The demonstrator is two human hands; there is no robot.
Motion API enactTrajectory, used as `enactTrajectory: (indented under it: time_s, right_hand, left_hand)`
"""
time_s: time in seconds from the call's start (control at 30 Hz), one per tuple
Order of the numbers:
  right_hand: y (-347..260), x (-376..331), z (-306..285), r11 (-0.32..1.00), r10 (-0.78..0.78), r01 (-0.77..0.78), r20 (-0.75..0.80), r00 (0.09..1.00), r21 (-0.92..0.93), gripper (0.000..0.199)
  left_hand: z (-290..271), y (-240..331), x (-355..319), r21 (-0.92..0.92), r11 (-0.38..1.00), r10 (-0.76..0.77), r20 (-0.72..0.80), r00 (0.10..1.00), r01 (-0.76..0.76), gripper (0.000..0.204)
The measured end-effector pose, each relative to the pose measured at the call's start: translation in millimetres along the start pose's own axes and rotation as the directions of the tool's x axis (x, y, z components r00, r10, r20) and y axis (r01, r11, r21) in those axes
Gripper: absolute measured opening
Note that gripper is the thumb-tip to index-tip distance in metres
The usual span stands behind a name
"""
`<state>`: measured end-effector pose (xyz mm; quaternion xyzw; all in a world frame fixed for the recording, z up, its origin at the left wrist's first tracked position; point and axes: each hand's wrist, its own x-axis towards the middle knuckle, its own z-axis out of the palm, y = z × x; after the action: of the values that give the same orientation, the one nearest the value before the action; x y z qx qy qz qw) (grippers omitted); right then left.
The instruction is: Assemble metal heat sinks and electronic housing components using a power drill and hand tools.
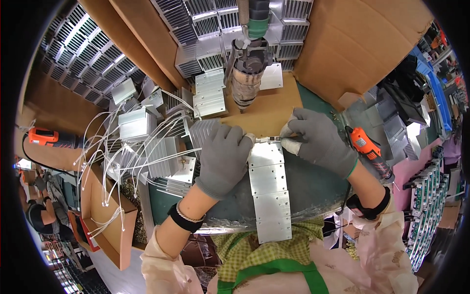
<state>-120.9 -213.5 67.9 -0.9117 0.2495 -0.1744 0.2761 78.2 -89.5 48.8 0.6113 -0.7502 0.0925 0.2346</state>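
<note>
A row of silver aluminium heat sinks [268, 179] runs from the table's near edge toward the middle, flat faces up, with small holes. Small parts [268, 139] lie along the far end of the row. My left hand [223, 159], in a grey glove, is closed at the left of that end, thumb tip against it. On the other side my right hand [320, 142], also gloved, has its pale-covered thumb and forefinger bent in at the same end. What either hand's fingertips hold is too small to make out. Just beyond hangs a tape-wrapped power screwdriver [246, 83], tip down.
White cables [161, 152] tangle over loose heat sinks at left, above an open cardboard box [110, 220]. Orange-and-black electric screwdrivers lie at right [369, 149] and far left [49, 137]. Stacked heat sinks [210, 24] and cardboard walls [357, 44] stand behind.
</note>
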Motion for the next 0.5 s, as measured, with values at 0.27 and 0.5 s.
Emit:
enactTrajectory:
  time_s: [0.27, 0.5]
  right_hand:
    - [8.6, 4.6, -4.2, 0.988, 0.064, -0.066, 0.02, 0.998, 0.142, 0.017]
    - [3.8, -2.5, -12.2, 0.987, 0.025, -0.026, 0.009, 1.0, 0.157, 0.015]
  left_hand:
    - [-0.1, 5.7, 1.9, -0.208, 0.929, -0.281, 0.148, 0.948, 0.307, 0.016]
    - [-14.9, 1.5, 0.4, -0.458, 0.801, -0.261, 0.313, 0.913, 0.386, 0.011]
